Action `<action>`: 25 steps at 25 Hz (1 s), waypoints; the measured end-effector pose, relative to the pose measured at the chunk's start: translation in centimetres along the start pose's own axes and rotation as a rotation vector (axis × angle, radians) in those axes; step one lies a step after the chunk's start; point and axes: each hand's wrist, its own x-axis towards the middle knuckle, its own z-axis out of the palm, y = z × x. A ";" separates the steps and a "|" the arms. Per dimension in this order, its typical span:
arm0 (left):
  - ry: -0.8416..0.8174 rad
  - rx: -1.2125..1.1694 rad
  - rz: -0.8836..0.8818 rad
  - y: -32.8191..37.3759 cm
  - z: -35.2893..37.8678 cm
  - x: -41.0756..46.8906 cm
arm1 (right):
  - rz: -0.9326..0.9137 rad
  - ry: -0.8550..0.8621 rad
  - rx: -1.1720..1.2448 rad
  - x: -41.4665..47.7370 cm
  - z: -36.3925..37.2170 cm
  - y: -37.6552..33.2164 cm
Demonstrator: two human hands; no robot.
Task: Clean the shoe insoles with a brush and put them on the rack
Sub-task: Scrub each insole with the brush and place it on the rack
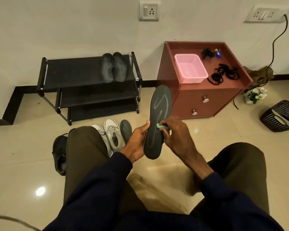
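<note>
Clearly the insole [158,114] stands upright between both hands: the left hand [137,140] grips its lower edge, and the right hand [175,132] curls round a brush [160,126] on its middle. It is probably light and bendy, so support it behind the brush.

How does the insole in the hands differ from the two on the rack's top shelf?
The held insole is gripped by the left hand, with the right hand holding a brush to it; the rack insoles lie side by side, untouched, on the rack. The held insole shows pale curved lines; the rack insoles look plain. All are dark grey.
</note>
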 end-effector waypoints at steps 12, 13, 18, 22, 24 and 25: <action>0.127 -0.013 -0.082 -0.8 -0.7 2.8 | 0.083 -0.032 0.010 0.2 1.1 2.1; 0.127 -0.005 -0.089 -0.9 -1.0 2.9 | 0.065 -0.102 0.056 -0.3 1.4 1.2; 0.128 -0.028 -0.123 -1.7 -0.9 3.4 | 0.021 -0.239 0.057 -1.1 1.6 0.4; 0.133 -0.004 -0.114 -2.0 0.3 3.3 | 0.136 -0.046 -0.033 -1.9 0.8 2.2; 0.119 -0.003 -0.127 -1.6 0.3 3.0 | 0.075 -0.232 0.136 -2.9 0.9 0.1; 0.107 -0.005 -0.128 -1.5 0.1 2.9 | 0.065 -0.321 0.206 -3.3 0.9 -0.5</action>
